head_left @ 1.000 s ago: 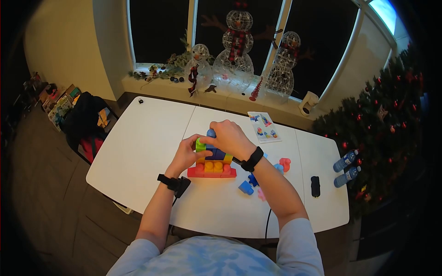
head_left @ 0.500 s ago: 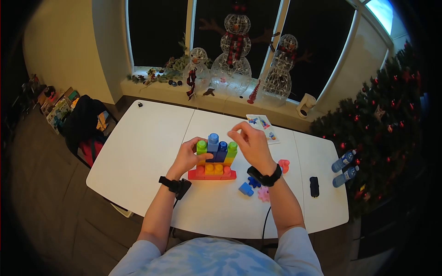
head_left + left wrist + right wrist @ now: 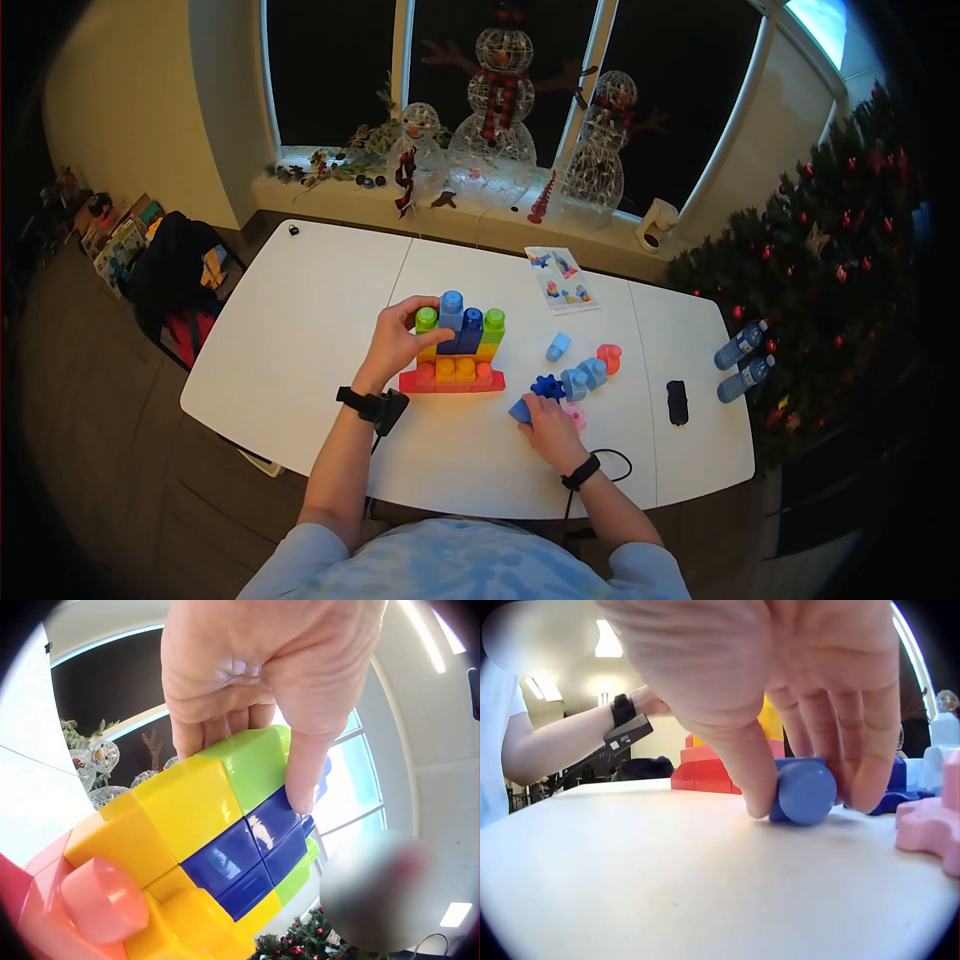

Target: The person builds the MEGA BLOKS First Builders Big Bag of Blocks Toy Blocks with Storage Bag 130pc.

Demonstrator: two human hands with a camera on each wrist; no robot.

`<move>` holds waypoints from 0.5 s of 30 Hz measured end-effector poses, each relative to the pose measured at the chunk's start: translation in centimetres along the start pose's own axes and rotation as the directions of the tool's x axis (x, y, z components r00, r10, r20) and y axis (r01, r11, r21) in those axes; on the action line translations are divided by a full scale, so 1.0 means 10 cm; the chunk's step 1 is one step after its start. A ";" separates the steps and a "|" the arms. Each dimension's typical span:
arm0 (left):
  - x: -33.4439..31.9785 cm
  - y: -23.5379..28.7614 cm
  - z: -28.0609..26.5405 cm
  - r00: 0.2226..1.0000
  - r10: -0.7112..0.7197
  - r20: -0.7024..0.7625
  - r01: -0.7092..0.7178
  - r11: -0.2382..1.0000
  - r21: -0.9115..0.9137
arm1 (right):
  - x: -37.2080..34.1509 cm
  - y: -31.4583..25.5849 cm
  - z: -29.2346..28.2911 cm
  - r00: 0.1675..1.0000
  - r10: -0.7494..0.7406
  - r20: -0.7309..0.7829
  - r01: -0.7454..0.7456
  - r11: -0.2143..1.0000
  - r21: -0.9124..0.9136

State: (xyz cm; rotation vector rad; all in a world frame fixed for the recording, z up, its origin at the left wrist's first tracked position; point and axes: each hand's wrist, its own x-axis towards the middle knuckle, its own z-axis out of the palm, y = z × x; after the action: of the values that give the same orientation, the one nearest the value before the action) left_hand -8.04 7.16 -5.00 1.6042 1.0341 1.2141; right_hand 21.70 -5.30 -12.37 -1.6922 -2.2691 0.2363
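Toward the near side of the white table (image 3: 290, 340), the right hand (image 3: 551, 428) pinches a blue block (image 3: 807, 792) between thumb and fingers; the block lies on its side. Just beside that hand sit a pink gear (image 3: 574, 415) and, slightly farther, a dark blue gear (image 3: 546, 387). To their left, the left hand (image 3: 393, 345) grips an upright block tower (image 3: 464, 350), thumb on a dark blue brick (image 3: 229, 862) and fingers behind a green brick (image 3: 259, 765); the tower stands on a red base (image 3: 410, 382), a light blue block (image 3: 451, 310) topping it. Beyond the gears rest two light blue pieces (image 3: 574, 383) and a coral block (image 3: 609, 356). Past these lies a printed leaflet (image 3: 562, 282), and wire snowmen (image 3: 492, 145) stand on the window ledge (image 3: 300, 200).
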 end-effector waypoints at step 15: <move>0.02 -0.06 -0.01 1.000 0.018 0.007 -0.017 0.998 -0.064 | 1.34 -0.80 -1.49 0.939 -0.152 -0.307 0.271 0.879 0.392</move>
State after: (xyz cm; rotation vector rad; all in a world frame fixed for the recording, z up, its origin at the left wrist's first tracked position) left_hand -8.16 7.57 -5.49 1.5706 0.9688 1.2394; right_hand 15.96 4.45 5.94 -1.1612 -1.9958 0.3975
